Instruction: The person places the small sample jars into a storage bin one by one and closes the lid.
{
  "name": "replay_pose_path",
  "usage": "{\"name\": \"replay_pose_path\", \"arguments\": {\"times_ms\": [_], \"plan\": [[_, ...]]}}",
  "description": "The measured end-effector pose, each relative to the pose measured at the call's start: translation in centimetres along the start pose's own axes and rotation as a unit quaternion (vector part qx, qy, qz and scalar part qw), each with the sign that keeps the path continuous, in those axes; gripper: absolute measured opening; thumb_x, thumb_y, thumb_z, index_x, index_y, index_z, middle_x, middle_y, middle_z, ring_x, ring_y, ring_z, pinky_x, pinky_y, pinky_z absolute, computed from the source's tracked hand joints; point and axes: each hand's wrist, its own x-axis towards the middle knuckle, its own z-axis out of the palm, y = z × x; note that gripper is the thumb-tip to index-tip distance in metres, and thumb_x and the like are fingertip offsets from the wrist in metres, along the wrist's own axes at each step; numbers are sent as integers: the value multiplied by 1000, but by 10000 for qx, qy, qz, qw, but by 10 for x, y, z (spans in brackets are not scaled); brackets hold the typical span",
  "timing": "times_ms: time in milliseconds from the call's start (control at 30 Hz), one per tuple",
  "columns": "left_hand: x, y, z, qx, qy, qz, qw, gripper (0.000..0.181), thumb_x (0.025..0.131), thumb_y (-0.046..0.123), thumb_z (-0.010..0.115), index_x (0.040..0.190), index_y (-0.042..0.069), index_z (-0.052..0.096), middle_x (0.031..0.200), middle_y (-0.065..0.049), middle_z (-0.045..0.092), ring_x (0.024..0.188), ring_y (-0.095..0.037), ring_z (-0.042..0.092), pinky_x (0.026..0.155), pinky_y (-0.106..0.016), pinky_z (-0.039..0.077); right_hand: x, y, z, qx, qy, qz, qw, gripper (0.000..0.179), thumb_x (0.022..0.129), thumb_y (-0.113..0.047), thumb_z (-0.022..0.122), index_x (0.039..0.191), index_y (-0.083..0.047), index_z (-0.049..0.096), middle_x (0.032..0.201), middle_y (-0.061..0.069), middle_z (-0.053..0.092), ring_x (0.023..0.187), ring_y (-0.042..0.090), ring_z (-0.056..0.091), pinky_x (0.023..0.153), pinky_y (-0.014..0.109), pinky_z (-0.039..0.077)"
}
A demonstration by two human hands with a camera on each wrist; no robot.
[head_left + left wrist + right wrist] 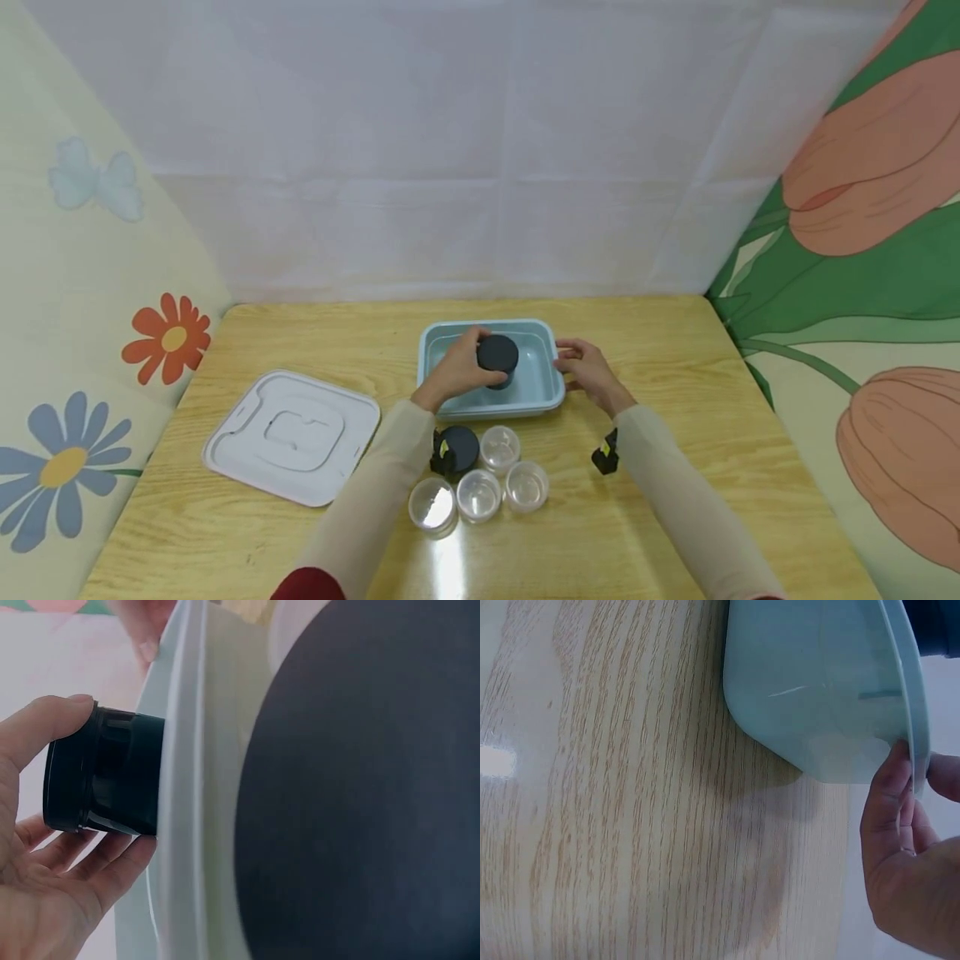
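Observation:
A black round jar with a flat lid (pixel 497 353) is gripped by my left hand (pixel 459 368), thumb on the near side and fingers round the far side. It is upright, within the outline of the light blue plastic basin (pixel 537 377) in the head view. In the left wrist view the jar's glossy lower part (pixel 124 769) goes behind the basin's rim (pixel 184 795), so its base is hidden. At the basin's right end, my right hand (pixel 588 372) pinches the rim (pixel 913 697) between thumb and fingers, as the right wrist view shows.
Before the basin stands another black-lidded jar (pixel 461 448), large and close in the left wrist view. Several clear round containers (pixel 478 495) are grouped beside it. A white rectangular lid (pixel 296 437) lies to the left on the wooden table (pixel 660 350). White cloth hangs behind.

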Motion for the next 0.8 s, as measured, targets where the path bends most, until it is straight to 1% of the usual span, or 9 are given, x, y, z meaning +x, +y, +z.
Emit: {"name": "replay_pose_path", "arguments": {"times_ms": [200,267,400,667,800], "plan": [[10,0,13,130,-31,94,9999,70,74,20,81,131,2,44,125,-18,55,110,-32,56,92,-46,47,1,1,-1,3,-32,-58,10000,46,95,-4,52,139,-6,43,116,10,50,91,15,57,72,33,55],[13,1,16,182,-93,98,9997,70,74,21,81,130,1,44,125,-18,55,109,-31,56,93,-45,47,1,0,0,7,-34,-74,10000,46,94,-4,53,139,-6,43,115,9,50,90,15,57,71,33,55],[17,1,23,250,-216,215,9992,68,73,19,81,127,0,45,122,-19,55,108,-31,55,94,-44,46,0,0,0,-27,-53,-122,9999,46,94,-4,53,139,-5,42,114,9,49,90,15,56,69,32,54],[23,2,34,276,-273,389,9985,65,70,13,80,123,-2,45,116,-19,57,103,-28,56,93,-41,46,-1,0,0,34,-28,-131,9999,47,94,-3,53,140,-4,42,113,9,49,89,15,56,68,31,54],[25,3,37,246,-340,345,9985,65,69,12,80,121,-1,44,116,-19,57,103,-28,56,93,-41,46,-1,-1,0,25,-5,-73,10000,46,94,-4,53,139,-6,43,112,8,49,88,14,55,70,32,54]]}}
